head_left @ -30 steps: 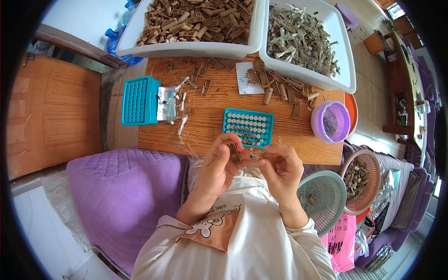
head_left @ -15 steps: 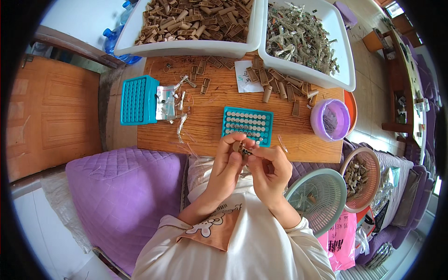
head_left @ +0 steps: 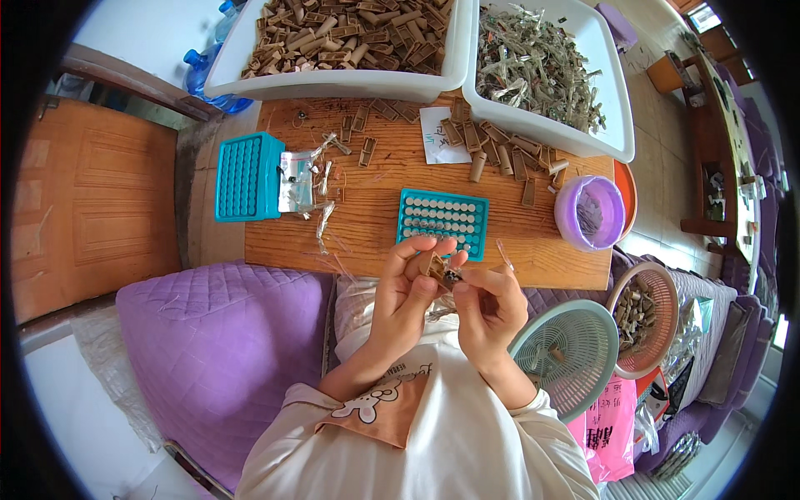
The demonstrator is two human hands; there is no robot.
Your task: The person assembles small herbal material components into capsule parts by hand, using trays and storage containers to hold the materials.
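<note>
In front of my body, my left hand [head_left: 402, 293] pinches a small brown plastic casing [head_left: 435, 266] between thumb and fingers, its hollow side showing. My right hand [head_left: 492, 310] is closed beside it, thumb against index finger, at a small dark part [head_left: 451, 277] by the casing's lower end. Whether the right fingers grip that part or its wire is too small to tell. Just beyond my fingertips lies a teal tray [head_left: 479, 218] with rows of round silvery cells; my left fingers overlap its near edge.
On the wooden table [head_left: 367, 225] are loose brown casings [head_left: 503, 160], a teal rack [head_left: 250, 179], bundles of wired parts [head_left: 324, 225] and a purple tub [head_left: 563, 218]. Two white bins [head_left: 342, 87] stand at the back. Green [head_left: 575, 400] and pink baskets [head_left: 667, 321] sit at the right.
My right hand has shifted slightly right and down, away from the left. The casing has turned, so more of its hollow inside shows, with the dark part at its lower end.
</note>
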